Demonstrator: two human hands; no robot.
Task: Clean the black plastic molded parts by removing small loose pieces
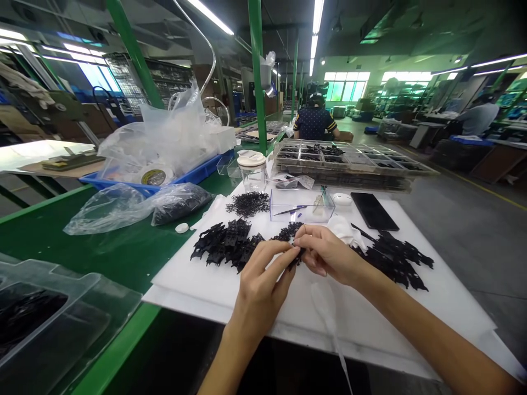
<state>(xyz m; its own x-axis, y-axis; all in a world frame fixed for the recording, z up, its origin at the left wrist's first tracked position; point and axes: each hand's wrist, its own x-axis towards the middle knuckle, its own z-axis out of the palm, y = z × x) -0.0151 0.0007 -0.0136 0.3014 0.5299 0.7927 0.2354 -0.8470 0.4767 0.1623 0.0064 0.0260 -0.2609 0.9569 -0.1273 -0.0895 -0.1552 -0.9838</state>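
Over the white board (181,285), my left hand (265,274) has its fingers closed on a small black part (297,258). My right hand (325,249) meets it there, thumb and fingertips pinched at the same part; whether it holds a separate small piece is hidden. Flat black parts (224,241) lie in a pile left of my hands, and more black parts (395,258) lie to the right. Just behind my fingers is a heap of small black pieces (288,231). A heap of thin black pieces (248,203) sits farther back.
Behind the hands stand a clear box (284,213), a lidded cup (252,170) and a compartment tray (349,159). A black phone (374,211) lies at the right. Plastic bags (164,137) fill a blue tray (197,171) at left. A person (315,120) sits farther off.
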